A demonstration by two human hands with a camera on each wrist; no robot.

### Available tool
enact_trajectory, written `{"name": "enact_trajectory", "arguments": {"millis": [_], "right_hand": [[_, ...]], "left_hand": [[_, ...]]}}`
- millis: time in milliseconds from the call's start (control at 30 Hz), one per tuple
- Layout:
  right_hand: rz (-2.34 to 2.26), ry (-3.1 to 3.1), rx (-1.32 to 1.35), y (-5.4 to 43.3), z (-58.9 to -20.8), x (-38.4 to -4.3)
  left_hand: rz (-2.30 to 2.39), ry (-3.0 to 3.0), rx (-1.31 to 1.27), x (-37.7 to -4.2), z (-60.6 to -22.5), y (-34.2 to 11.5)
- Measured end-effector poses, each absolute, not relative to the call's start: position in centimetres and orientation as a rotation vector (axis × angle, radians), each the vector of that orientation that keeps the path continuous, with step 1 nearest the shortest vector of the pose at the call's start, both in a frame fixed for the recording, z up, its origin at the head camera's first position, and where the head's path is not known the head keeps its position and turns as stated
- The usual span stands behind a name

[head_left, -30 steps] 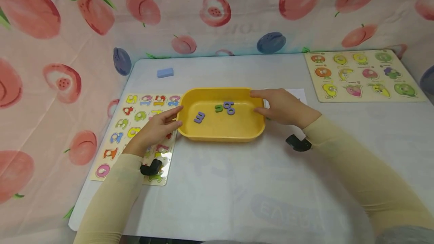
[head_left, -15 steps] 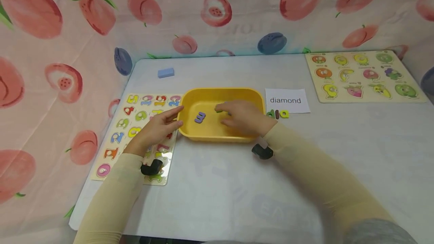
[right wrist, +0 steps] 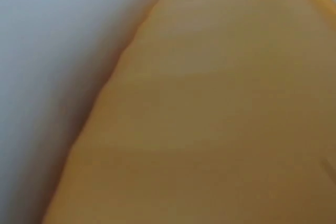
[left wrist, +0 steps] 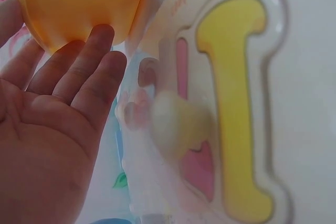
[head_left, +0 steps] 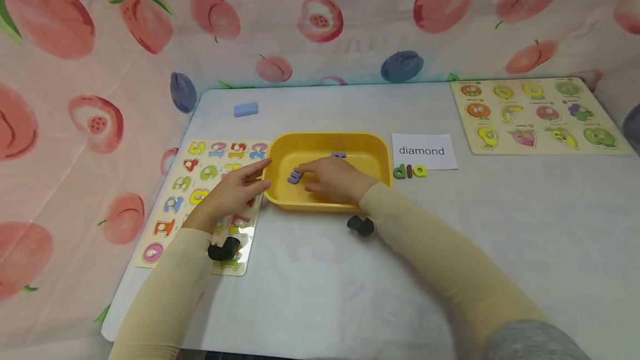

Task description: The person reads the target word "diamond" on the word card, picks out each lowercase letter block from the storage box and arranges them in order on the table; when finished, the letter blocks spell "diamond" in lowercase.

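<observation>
Lifting the purple m [head_left: 293, 176] in the yellow tray [head_left: 310, 205] probably needs a gentle pinch; can't tell if the right hand [head_left: 337, 178] grips it. Left hand [head_left: 227, 193], fingers uncurled, touches the tray's left end.

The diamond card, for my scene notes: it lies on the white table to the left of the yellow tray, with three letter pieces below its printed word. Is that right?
Not quite: the diamond card lies to the right of the yellow tray, as the head view shows. It is on the white table, with three letter pieces below its printed word.
</observation>
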State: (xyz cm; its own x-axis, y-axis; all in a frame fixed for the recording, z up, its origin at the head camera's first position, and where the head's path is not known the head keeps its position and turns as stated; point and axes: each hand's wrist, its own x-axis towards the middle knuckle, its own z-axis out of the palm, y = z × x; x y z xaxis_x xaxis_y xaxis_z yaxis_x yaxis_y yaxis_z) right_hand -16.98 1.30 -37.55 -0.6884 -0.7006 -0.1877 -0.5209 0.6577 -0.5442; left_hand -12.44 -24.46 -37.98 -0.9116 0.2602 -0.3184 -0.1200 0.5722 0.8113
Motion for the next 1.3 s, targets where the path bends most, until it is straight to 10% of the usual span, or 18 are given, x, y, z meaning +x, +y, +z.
{"name": "enact_trajectory", "arguments": {"millis": [1300], "right_hand": [[-0.66, 2.535, -0.991, 1.0, -39.1, -17.8]], "left_hand": [[1.316, 2.386, 0.126, -12.4, -38.1, -24.5]]}}
